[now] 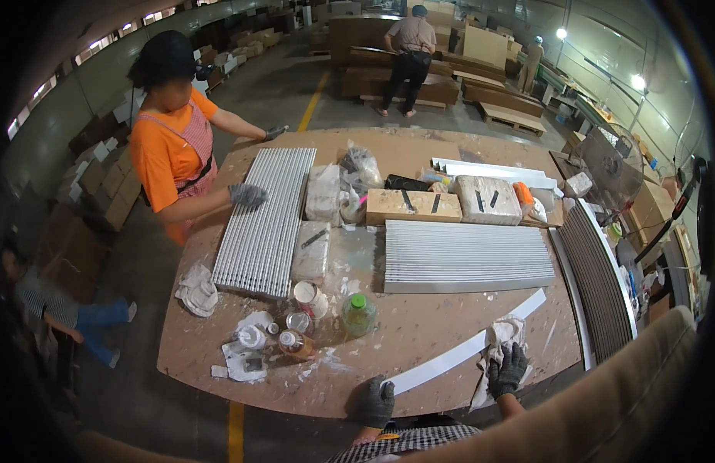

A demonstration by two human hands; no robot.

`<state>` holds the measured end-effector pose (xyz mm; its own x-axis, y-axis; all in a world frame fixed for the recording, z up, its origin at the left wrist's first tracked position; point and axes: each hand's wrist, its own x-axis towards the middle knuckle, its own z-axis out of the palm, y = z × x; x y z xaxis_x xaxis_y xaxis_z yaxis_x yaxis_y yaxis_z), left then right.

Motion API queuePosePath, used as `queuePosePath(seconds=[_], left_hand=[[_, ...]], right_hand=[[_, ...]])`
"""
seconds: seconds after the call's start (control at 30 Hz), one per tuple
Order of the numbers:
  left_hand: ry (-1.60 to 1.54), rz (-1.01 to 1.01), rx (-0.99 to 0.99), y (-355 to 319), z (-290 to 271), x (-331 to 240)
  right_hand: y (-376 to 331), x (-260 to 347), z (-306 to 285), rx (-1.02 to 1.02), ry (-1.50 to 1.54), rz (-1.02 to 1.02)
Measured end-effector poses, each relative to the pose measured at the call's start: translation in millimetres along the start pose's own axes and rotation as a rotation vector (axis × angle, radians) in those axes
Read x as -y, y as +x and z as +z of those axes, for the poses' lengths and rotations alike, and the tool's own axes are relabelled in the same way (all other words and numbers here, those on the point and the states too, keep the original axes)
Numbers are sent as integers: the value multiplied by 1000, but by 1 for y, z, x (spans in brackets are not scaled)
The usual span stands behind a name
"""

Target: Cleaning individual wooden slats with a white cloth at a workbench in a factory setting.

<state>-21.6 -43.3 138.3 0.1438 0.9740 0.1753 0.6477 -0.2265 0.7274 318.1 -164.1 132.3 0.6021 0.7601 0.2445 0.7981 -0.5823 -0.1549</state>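
Observation:
A long white strip lies slanted across the near edge of the worn brown table. My left hand, in a dark glove, presses on the strip's near end. In its own dark glove, my right hand grips a crumpled white rag that rests against the strip's middle. Just beyond lies a flat stack of white strips.
Bottles and jars stand left of my hands, with a green-capped bottle. A person in an orange shirt holds a second white panel at the left. Wooden blocks, bags, a fan and dark slats fill the right.

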Motion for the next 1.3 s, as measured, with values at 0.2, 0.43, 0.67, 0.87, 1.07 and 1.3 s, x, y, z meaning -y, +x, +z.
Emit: queuePosePath(seconds=[0.2, 0.43, 0.67, 0.87, 1.07, 1.3], left_hand=[[-36, -14, 113, 3, 12, -10], [-123, 8, -57, 0, 26, 7], [-86, -7, -32, -1, 34, 17], [-107, -18, 126, 5, -8, 8], [-150, 26, 51, 0, -8, 2], [-111, -87, -2, -24, 19, 24]], right_hand=[[-13, -18, -12, -19, -33, 80], [2, -12, 2, -64, -10, -6], [-7, -20, 7, -66, -113, -29], [36, -27, -20, 411, -201, -135], [131, 51, -154, 854, -437, -154], [110, 347, -297, 531, 360, -1649]])
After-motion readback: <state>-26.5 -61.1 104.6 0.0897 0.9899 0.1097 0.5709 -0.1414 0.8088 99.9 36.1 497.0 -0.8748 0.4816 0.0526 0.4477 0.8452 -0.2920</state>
